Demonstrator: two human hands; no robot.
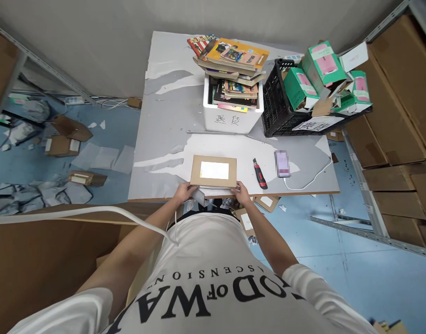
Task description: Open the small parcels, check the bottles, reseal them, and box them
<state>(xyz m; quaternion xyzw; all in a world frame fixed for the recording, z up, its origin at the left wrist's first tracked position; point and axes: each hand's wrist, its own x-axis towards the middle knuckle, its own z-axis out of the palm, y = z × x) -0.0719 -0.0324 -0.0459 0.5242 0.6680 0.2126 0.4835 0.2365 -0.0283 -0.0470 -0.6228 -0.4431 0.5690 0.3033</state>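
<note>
A flat brown cardboard box (196, 170) with a white label (214, 170) on top is at the table's front edge. My left hand (185, 191) grips its near left corner, fingers closed with part of them hidden under the box. At the near right corner my right hand (241, 193) pinches the box the same way. White paper or film shows beneath the box's near edge. To the right of the box lies a red and black utility knife (260, 174). Beyond the knife is a phone (282, 163) with a white cable plugged in.
A white bin (232, 119) piled with books (237, 53) stands at the back of the table (164, 106). Beside it, a black crate (273, 106) holds green boxes (324, 65). Large cartons fill the right-hand shelf. A white cable (129, 214) crosses by my left arm.
</note>
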